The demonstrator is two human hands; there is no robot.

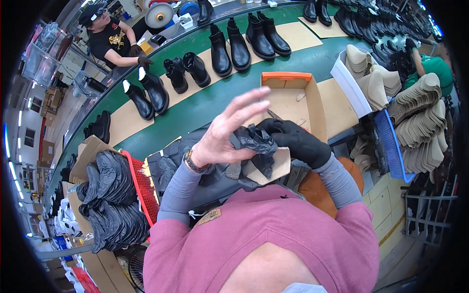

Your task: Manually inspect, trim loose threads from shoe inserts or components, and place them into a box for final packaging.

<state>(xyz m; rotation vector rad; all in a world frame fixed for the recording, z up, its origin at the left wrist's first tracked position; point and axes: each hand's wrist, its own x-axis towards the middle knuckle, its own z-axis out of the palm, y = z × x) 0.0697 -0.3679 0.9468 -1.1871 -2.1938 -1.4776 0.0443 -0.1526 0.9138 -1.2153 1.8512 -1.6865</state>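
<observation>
My left hand (229,129), bare with a wristwatch, pinches a crumpled black plastic bag (254,141) against a tan cardboard insole piece (276,166). My right hand (295,141), in a black glove, grips the same insole and bag from the right side. Both hands are raised in front of my chest, above a dark boot part on my lap. Behind the hands an open cardboard box (293,100) with an orange rim sits at the edge of the green conveyor belt (195,105).
Pairs of black boots (229,49) stand on cardboard sheets along the belt. A red basket (144,188) and a pile of black bags (112,195) lie at my left. Stacks of tan insoles (420,112) and a blue crate (391,146) are at my right. Another person (115,41) works across the belt.
</observation>
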